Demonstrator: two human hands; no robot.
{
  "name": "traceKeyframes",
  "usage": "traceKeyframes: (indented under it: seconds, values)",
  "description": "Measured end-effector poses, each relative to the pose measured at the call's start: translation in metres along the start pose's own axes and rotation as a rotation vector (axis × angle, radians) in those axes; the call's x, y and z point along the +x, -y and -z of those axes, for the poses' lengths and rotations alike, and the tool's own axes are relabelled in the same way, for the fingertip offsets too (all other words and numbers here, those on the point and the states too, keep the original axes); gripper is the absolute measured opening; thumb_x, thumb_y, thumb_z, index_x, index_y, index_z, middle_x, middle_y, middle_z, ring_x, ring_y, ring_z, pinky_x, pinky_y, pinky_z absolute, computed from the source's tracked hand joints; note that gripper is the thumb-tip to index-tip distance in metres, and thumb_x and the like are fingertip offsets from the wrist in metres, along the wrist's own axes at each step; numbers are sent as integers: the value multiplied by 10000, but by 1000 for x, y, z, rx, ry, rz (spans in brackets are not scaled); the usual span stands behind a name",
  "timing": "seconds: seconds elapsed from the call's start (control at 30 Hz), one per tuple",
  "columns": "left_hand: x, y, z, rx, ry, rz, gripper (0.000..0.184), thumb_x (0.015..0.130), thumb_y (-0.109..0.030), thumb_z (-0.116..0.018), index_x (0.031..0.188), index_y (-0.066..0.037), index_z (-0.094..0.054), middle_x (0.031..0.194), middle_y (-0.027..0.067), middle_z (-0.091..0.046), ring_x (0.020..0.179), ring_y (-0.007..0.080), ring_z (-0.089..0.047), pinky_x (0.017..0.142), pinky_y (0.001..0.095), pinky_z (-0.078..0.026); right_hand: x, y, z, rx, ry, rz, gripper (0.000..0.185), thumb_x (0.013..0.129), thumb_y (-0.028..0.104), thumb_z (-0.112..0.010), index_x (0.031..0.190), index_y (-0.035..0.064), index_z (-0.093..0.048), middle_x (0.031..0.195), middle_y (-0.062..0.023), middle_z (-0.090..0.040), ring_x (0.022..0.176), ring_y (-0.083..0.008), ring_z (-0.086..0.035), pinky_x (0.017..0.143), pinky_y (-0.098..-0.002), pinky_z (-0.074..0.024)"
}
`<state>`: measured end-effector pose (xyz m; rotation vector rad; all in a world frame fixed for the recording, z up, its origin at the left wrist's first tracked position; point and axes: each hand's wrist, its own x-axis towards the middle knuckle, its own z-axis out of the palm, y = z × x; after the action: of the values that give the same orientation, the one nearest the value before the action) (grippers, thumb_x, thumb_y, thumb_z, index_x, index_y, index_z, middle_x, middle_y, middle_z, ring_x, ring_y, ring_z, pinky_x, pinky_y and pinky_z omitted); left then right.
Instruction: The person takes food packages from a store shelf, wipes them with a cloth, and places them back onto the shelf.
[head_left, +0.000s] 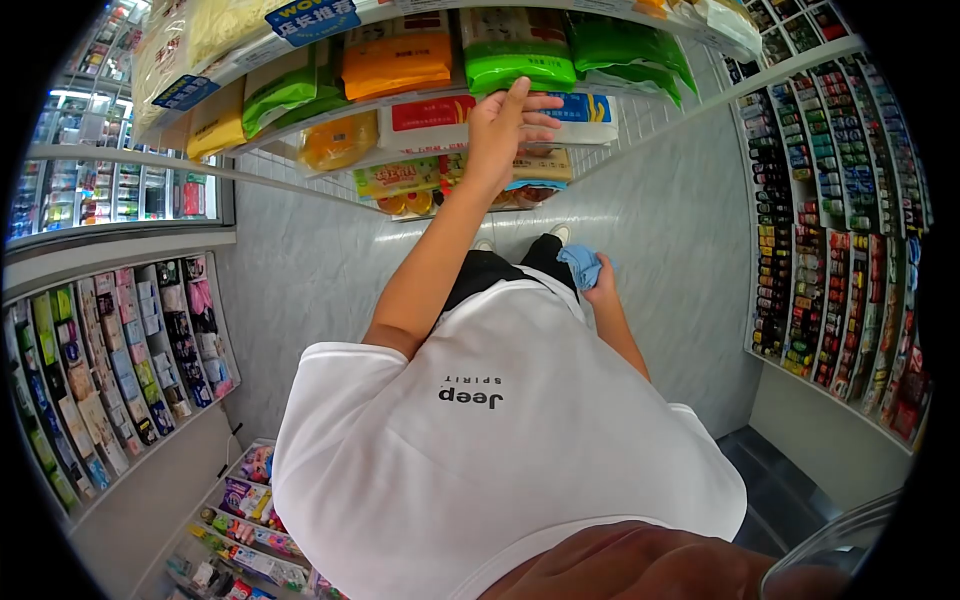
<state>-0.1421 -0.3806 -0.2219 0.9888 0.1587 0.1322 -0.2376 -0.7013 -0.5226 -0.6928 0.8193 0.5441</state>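
My left hand [510,120] reaches up to the shelf at the top centre, its fingers spread and one fingertip at the lower front edge of a green-and-white package [518,60]. It grips nothing. An orange package [397,62] lies left of it, and a darker green package [630,55] lies to the right. Low on the right of my body, my right hand [603,283] is closed around a crumpled light blue cloth [579,267].
Below the top shelf [400,100] are lower levels with more packages [400,178]. Product racks [125,370] stand at the left, with a lit glass-fronted cabinet [120,160] above. Bottles and cans fill a rack [835,220] at the right. Grey floor [670,240] lies between.
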Motion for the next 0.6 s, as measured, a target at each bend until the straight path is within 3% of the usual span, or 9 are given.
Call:
traceKeyframes:
  seconds: [0.27,0.43,0.53,0.6]
  values:
    - [7,-2,-9,-205,-63,-26,394,1009,-345,-543,1092,40,-543,1109,214,-677,846,208,-689,707,306,-582,7,-9,59,-75,-97,-6,369,974,303,-440,1141,12,-594,1134,-146,-680,1025,-291,-669,956,-408,-523]
    - [4,5,6,-117,-63,18,348,1022,-318,-518,1090,20,-567,1108,195,-676,838,203,-689,730,308,-579,4,-16,89,-61,-166,-45,384,980,306,-415,1155,8,-583,1147,-160,-670,1052,-312,-658,973,-430,-515]
    - [2,2,8,-178,2,-24,354,1028,-300,-503,1139,32,-557,1137,190,-667,853,205,-688,746,302,-578,0,-20,102,-135,-246,-70,400,951,321,-483,1148,-11,-588,1133,-152,-669,1011,-288,-664,934,-421,-524]
    - [4,-3,5,-218,18,-33,364,1031,-287,-495,1179,43,-541,1167,192,-655,876,210,-685,760,299,-576,4,-27,112,-444,-442,40,411,912,329,-547,1101,-30,-610,1094,-144,-674,967,-261,-663,885,-401,-526]
